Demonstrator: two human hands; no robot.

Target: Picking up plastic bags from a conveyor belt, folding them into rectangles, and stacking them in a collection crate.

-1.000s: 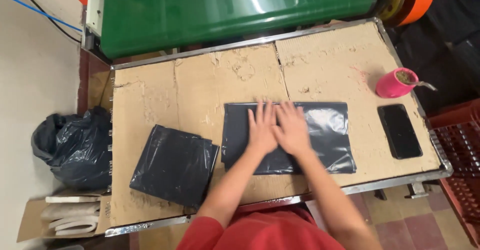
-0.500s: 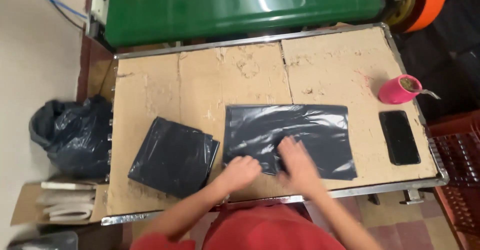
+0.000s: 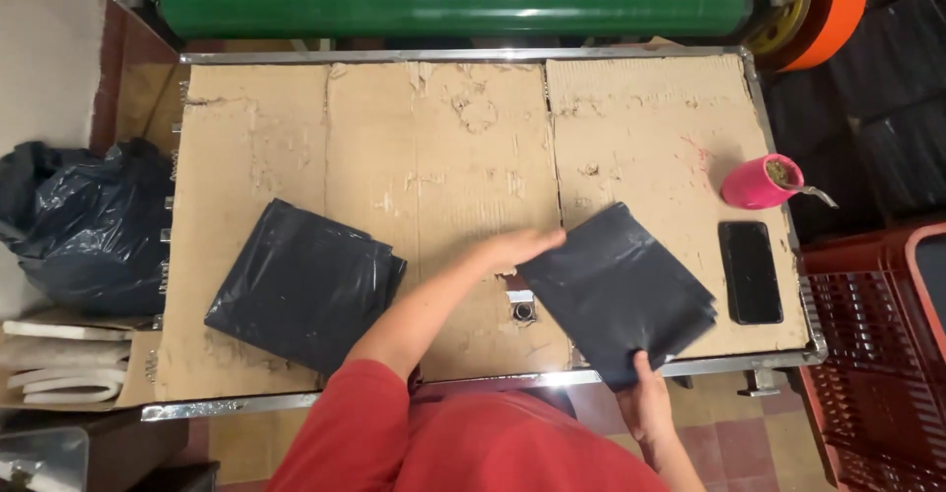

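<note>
Looking down from our head camera, we see a cardboard-covered bench (image 3: pixel 631 128) framed in metal. The black plastic bag that lay spread wide across the lower middle half a second ago is now a folded bag (image 3: pixel 616 290), a compact, tilted square at the lower right. Our left hand (image 3: pixel 512 249) lies flat at its upper left corner, fingers straight and pressed together, while a second ago both palms were smoothing the open sheet. Our right hand (image 3: pixel 645 405) has dropped to the bottom edge, where thumb and fingers seem to pinch the folded bag's near corner, though that grip is partly hidden.

So the fold appears done. A stack of folded bags (image 3: pixel 304 285) sits at lower left, well apart. A pink cup (image 3: pixel 754 182) and a dark phone (image 3: pixel 751 270) rest at the right.
</note>
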